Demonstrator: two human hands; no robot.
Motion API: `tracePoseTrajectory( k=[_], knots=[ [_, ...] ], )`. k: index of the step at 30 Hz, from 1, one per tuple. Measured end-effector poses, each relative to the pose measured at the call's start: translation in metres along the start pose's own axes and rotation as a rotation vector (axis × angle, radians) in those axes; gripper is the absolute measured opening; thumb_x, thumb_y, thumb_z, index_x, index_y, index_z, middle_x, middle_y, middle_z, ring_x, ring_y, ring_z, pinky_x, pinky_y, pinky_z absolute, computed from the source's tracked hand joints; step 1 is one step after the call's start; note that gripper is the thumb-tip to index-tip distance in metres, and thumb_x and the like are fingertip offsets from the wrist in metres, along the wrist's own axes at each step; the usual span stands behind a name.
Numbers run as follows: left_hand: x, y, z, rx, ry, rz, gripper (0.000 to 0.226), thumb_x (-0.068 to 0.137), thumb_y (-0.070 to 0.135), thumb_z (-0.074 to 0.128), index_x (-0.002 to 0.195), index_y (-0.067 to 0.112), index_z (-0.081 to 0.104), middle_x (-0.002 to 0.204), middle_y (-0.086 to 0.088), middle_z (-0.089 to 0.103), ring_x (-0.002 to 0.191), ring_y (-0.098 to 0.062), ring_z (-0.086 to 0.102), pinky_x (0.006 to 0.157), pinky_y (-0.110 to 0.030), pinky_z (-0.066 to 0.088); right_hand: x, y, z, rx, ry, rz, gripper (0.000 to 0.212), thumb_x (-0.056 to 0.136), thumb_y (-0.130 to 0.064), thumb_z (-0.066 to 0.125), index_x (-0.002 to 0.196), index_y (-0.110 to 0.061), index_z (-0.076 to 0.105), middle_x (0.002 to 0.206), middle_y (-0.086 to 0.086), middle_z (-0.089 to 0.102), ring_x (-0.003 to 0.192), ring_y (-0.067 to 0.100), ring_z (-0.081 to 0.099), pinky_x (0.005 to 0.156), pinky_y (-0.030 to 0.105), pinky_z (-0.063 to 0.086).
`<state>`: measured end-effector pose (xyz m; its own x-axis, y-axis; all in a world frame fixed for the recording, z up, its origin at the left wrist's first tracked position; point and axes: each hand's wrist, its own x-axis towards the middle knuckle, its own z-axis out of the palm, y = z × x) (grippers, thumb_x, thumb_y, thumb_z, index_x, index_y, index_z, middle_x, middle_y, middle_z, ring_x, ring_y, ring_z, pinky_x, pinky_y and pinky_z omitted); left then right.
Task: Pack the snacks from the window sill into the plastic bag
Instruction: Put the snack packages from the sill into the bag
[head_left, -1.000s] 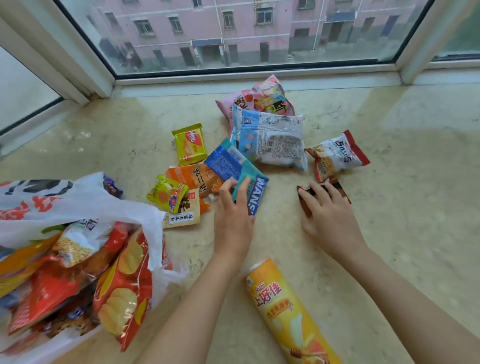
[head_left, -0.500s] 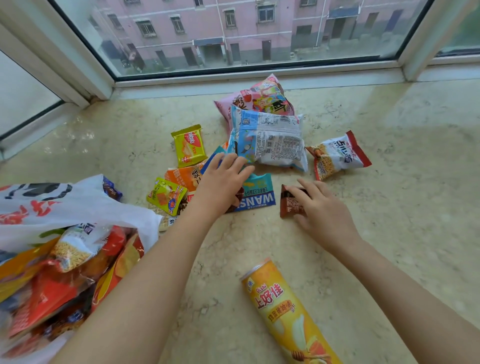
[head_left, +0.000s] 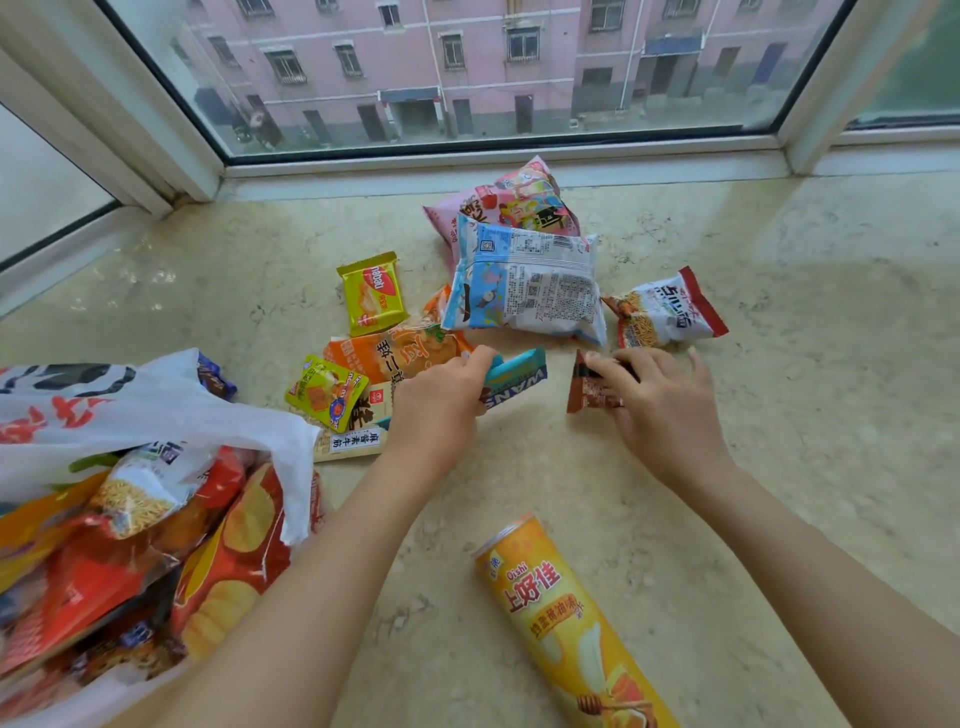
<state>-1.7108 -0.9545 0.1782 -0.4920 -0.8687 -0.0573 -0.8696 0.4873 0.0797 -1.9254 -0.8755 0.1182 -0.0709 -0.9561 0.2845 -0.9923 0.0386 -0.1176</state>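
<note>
My left hand (head_left: 441, 400) grips the teal and blue snack packet (head_left: 517, 376) at its left end and tilts it up off the marble sill (head_left: 779, 467). My right hand (head_left: 660, 405) pinches a small brown packet (head_left: 589, 389) lying just right of it. The white plastic bag (head_left: 156, 410) lies open at the left, stuffed with several snack packs. A yellow chip can (head_left: 566, 618) lies on its side between my forearms. Behind my hands sit a pale blue bag (head_left: 524, 283), a pink bag (head_left: 514, 200) and a white and red noodle pack (head_left: 667, 309).
A yellow-green packet (head_left: 371, 291), an orange pack (head_left: 384, 353), a small yellow sachet (head_left: 327, 392) and a beige strip pack (head_left: 353, 441) lie left of my left hand. The window frame (head_left: 498, 161) closes off the sill at the back.
My left hand went from lying flat on the teal packet to gripping it and tilting it up. My right hand curled onto the brown packet and drew it slightly toward me.
</note>
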Motion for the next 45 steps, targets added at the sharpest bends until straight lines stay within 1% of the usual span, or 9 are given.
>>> tracePoseTrajectory(
  k=[5, 11, 15, 19, 23, 28, 31, 36, 45],
  knots=[
    [0.011, 0.027, -0.002, -0.149, 0.05, -0.06, 0.049, 0.09, 0.023, 0.062, 0.134, 0.029, 0.04, 0.119, 0.003, 0.063, 0.102, -0.024, 0.062, 0.069, -0.037, 0.046, 0.025, 0.032, -0.006, -0.09, 0.083, 0.054, 0.062, 0.065, -0.002, 0.073, 0.123, -0.02, 0.06, 0.113, 0.009, 0.061, 0.11, 0.033, 0.053, 0.092, 0.057, 0.038],
    [0.018, 0.041, 0.001, -0.169, 0.029, -0.075, 0.049, 0.092, 0.027, 0.06, 0.135, 0.031, 0.037, 0.122, 0.005, 0.062, 0.102, -0.024, 0.061, 0.07, -0.036, 0.048, 0.049, 0.059, 0.003, -0.19, -0.157, 0.023, 0.083, 0.058, -0.009, 0.078, 0.135, -0.022, 0.051, 0.136, 0.017, 0.049, 0.128, 0.04, 0.042, 0.095, 0.063, 0.034],
    [0.017, 0.047, 0.001, -0.166, 0.012, -0.094, 0.048, 0.093, 0.027, 0.058, 0.136, 0.031, 0.037, 0.121, 0.004, 0.061, 0.104, -0.023, 0.06, 0.07, -0.033, 0.045, 0.058, 0.06, 0.006, -0.251, -0.282, 0.038, 0.084, 0.077, -0.013, 0.068, 0.148, -0.029, 0.028, 0.153, 0.013, 0.028, 0.14, 0.038, 0.023, 0.103, 0.064, 0.023],
    [0.013, 0.044, 0.004, -0.178, 0.017, -0.107, 0.048, 0.093, 0.027, 0.059, 0.134, 0.032, 0.037, 0.115, 0.005, 0.063, 0.098, -0.021, 0.061, 0.064, -0.03, 0.037, 0.072, 0.055, 0.009, -0.364, -0.281, 0.029, 0.078, 0.08, -0.012, 0.066, 0.146, -0.031, 0.029, 0.148, 0.011, 0.036, 0.133, 0.038, 0.036, 0.103, 0.065, 0.023],
    [0.006, 0.038, 0.007, -0.207, 0.029, -0.13, 0.048, 0.091, 0.025, 0.061, 0.133, 0.034, 0.039, 0.115, 0.007, 0.064, 0.096, -0.02, 0.062, 0.063, -0.03, 0.039, 0.082, 0.053, 0.011, -0.464, -0.264, -0.01, 0.067, 0.073, -0.01, 0.071, 0.133, -0.028, 0.047, 0.125, 0.011, 0.058, 0.104, 0.035, 0.059, 0.102, 0.066, 0.028],
    [-0.007, 0.028, 0.005, -0.278, 0.06, -0.178, 0.052, 0.09, 0.025, 0.063, 0.135, 0.033, 0.039, 0.12, 0.007, 0.064, 0.099, -0.02, 0.063, 0.07, -0.032, 0.047, 0.072, 0.053, 0.011, -0.427, -0.125, -0.055, 0.049, 0.063, -0.004, 0.07, 0.108, -0.022, 0.062, 0.093, 0.009, 0.065, 0.072, 0.032, 0.063, 0.084, 0.052, 0.047],
    [-0.017, 0.024, -0.001, -0.314, 0.082, -0.196, 0.053, 0.089, 0.025, 0.064, 0.135, 0.033, 0.041, 0.119, 0.006, 0.065, 0.098, -0.02, 0.063, 0.065, -0.029, 0.043, 0.055, 0.046, 0.003, -0.311, -0.007, -0.074, 0.042, 0.067, -0.002, 0.066, 0.104, -0.021, 0.063, 0.093, 0.009, 0.065, 0.074, 0.032, 0.063, 0.067, 0.038, 0.049],
    [-0.042, 0.015, -0.015, -0.354, 0.129, -0.184, 0.053, 0.088, 0.025, 0.066, 0.134, 0.032, 0.042, 0.113, 0.005, 0.067, 0.095, -0.022, 0.063, 0.066, -0.031, 0.045, 0.022, 0.018, -0.023, -0.106, 0.107, -0.11, 0.057, 0.063, 0.003, 0.06, 0.114, -0.023, 0.064, 0.103, 0.007, 0.065, 0.082, 0.031, 0.065, 0.049, 0.031, 0.048],
    [-0.11, -0.016, -0.035, -0.35, 0.33, -0.042, 0.06, 0.072, 0.009, 0.079, 0.125, 0.025, 0.057, 0.097, 0.003, 0.072, 0.075, -0.022, 0.069, 0.05, -0.029, 0.048, -0.017, -0.06, -0.071, 0.001, 0.274, -0.29, 0.041, 0.088, -0.005, 0.055, 0.123, -0.026, 0.064, 0.117, 0.005, 0.066, 0.094, 0.026, 0.065, 0.054, 0.03, 0.045]
  ],
)
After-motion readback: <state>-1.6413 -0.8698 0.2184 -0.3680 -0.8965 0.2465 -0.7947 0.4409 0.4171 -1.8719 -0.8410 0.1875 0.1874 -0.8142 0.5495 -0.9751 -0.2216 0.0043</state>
